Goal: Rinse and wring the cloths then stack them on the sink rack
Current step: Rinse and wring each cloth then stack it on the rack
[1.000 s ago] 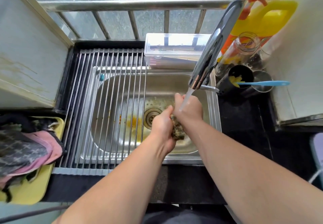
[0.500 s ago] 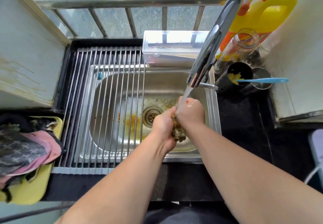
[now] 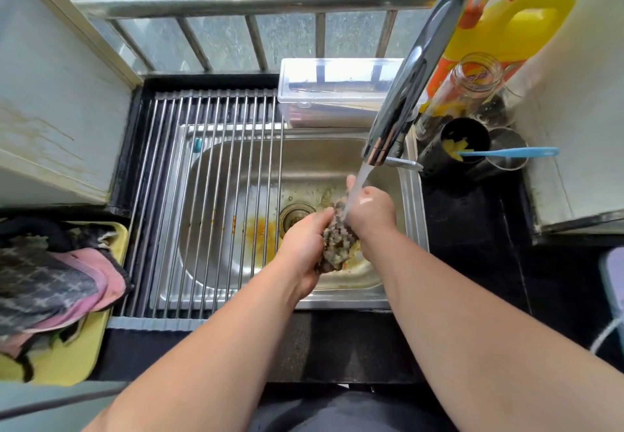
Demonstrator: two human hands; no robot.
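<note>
A dark, mottled wet cloth (image 3: 335, 244) is bunched between my left hand (image 3: 305, 239) and my right hand (image 3: 371, 210), both closed on it over the right half of the steel sink (image 3: 341, 151). Water runs from the chrome tap (image 3: 401, 94) onto the cloth and my right hand. The roll-up sink rack (image 3: 209, 195) of metal rods covers the sink's left half, with nothing on it. A pile of cloths (image 3: 50, 279), pink and dark checked, lies on a yellow tray (image 3: 71, 360) at the far left.
A clear lidded plastic box (image 3: 331, 94) sits behind the sink. To the right stand a yellow jug (image 3: 520, 26), a glass jar (image 3: 472, 77), and a black cup (image 3: 462, 143) holding a blue-handled utensil (image 3: 506, 152). The sink floor has orange stains around the drain (image 3: 293, 217).
My hands have shifted slightly and loosened around the cloth, so more of it shows between them. The stream of water now lands on the cloth and my right hand.
</note>
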